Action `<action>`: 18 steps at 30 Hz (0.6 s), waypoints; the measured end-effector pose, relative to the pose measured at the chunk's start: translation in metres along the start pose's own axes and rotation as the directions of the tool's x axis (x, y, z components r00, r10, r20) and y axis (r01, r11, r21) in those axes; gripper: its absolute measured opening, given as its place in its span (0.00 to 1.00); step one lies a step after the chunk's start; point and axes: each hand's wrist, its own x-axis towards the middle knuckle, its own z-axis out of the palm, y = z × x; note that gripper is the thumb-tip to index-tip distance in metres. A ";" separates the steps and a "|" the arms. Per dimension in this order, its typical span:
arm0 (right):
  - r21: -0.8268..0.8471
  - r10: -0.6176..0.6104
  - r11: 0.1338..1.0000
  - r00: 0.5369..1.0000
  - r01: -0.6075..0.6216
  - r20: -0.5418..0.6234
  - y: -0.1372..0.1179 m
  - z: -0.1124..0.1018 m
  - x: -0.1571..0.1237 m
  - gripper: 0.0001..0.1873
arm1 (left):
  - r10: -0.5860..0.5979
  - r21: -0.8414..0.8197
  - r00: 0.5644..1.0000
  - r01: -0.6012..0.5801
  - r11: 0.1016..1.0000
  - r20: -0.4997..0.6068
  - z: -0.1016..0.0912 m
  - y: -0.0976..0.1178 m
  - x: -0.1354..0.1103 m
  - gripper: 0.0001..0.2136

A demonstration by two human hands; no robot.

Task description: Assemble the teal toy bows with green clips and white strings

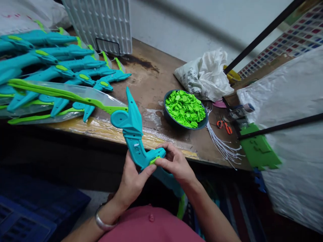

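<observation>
A teal plastic toy sword [133,124], with a long lime-edged clear blade [68,92] pointing left, is held just in front of the table edge. My left hand [132,183] is closed around the lower part of its handle. At the handle's end, my right hand [175,164] grips the tip, its thumb against a small lime green insert [154,160]. Beyond the hands, a dark bowl [169,120] holds many loose lime green pieces [185,108]. Several similar toy swords [73,69] lie stacked at the left of the table.
The worn brown table [146,57] carries a white sack [204,74], orange-handled scissors [224,127], white ties [220,144] and a green foam mat piece [261,148]. A ribbed grey panel [101,23] stands at the back. Black poles cross the right side; a blue crate [25,215] sits lower left.
</observation>
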 end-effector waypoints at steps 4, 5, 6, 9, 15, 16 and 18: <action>-0.119 -0.127 0.985 0.991 0.122 -0.038 -0.004 0.005 -0.014 0.17 | 0.063 0.058 0.998 -0.063 0.996 -0.006 -0.001 0.001 -0.011 0.34; -0.166 -0.171 0.973 0.984 0.161 -0.045 -0.004 0.005 -0.016 0.16 | 0.071 0.065 0.997 -0.072 0.995 0.003 -0.001 0.000 -0.012 0.33; -0.211 -0.211 0.958 0.976 0.197 -0.049 -0.003 0.005 -0.017 0.14 | 0.078 0.070 0.997 -0.078 0.994 0.010 -0.001 -0.001 -0.011 0.32; -0.341 -0.314 0.898 0.948 0.277 -0.056 -0.001 0.004 -0.015 0.11 | 0.058 0.064 0.998 -0.061 0.996 0.039 0.000 -0.005 -0.002 0.29; -0.478 -0.444 0.814 0.885 0.331 -0.143 0.003 0.002 -0.009 0.11 | -0.249 -0.204 0.928 0.310 0.928 0.279 0.002 -0.007 0.010 0.25; -0.471 -0.440 0.810 0.892 0.348 -0.098 -0.001 0.000 -0.012 0.12 | -0.292 -0.223 0.904 0.368 0.903 0.312 0.000 -0.006 0.008 0.24; -0.387 -0.384 0.837 0.919 0.387 0.089 -0.014 -0.010 -0.017 0.20 | -0.329 -0.268 0.876 0.431 0.861 0.352 -0.004 -0.005 0.004 0.23</action>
